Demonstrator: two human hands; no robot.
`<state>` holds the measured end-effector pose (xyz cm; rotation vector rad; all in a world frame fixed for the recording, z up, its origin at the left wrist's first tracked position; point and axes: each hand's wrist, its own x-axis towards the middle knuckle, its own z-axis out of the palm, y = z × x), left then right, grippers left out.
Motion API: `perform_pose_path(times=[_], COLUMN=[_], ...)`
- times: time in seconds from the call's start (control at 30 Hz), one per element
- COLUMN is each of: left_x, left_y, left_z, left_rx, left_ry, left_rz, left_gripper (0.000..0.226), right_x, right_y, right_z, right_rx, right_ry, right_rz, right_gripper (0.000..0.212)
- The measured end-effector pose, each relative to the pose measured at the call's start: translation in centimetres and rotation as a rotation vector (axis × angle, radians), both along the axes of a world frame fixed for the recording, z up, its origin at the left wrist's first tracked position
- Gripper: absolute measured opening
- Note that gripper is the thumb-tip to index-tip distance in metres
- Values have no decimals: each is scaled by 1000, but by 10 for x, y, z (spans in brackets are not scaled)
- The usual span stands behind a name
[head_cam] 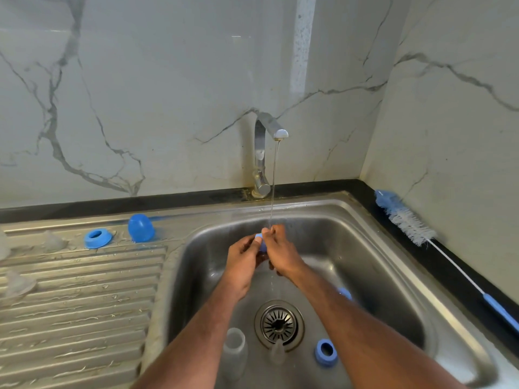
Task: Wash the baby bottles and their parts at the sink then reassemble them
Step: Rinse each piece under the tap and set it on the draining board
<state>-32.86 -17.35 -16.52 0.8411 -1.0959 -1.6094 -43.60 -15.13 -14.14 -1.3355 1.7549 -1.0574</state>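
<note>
1. Both hands, left hand (243, 255) and right hand (280, 252), hold a small blue part (260, 242) under the tap (276, 130), its thin stream rinsing it; fingers pinch it.
2. A clear bottle (234, 352) and blue ring (325, 352) wait near in the sink (387, 265).
3. Rinsed pieces, a blue cap (141, 228) among them, drain on the left board.

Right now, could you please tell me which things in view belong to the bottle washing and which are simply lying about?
Part of the job:
- blue part held by left hand and right hand under the tap
- clear bottle, blue ring in the sink
- blue cap, second ring, clear teats on the drainer
- bottle brush

Lying about:
- nothing visible
</note>
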Motion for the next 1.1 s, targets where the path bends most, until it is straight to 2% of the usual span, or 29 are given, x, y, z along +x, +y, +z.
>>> perform_pose_path(times=[0.03,0.13,0.27,0.47,0.63,0.73,0.87,0.97,1.1], left_x=[0,1,0,1,2,6,7,3,0], left_y=[1,3,1,7,6,3,1,3,5], left_z=[1,5,7,7,11,13,9,9,13], left_rx=[58,192,224,100,186,238,303,346,370], left_ry=[54,172,212,184,249,141,-18,-4,102], left_rz=[-38,-101,-111,-204,-153,-118,-109,-84,-82], left_gripper=[25,32,32,29,34,48,63,61,56], right_x=[1,-2,-7,-7,-16,-19,-17,-18,-17], right_y=[0,2,2,-1,5,5,6,7,3], right_z=[0,1,1,3,13,8,2,-2,-5], right_rx=[-27,-15,13,-42,20,63,107,146,113], right_ry=[-39,-219,-517,-558,-798,-797,-775,-711,-692], right_rz=[49,156,104,-70,81,166,175,185,122], right_gripper=[22,26,28,23,34,33,30,28,30])
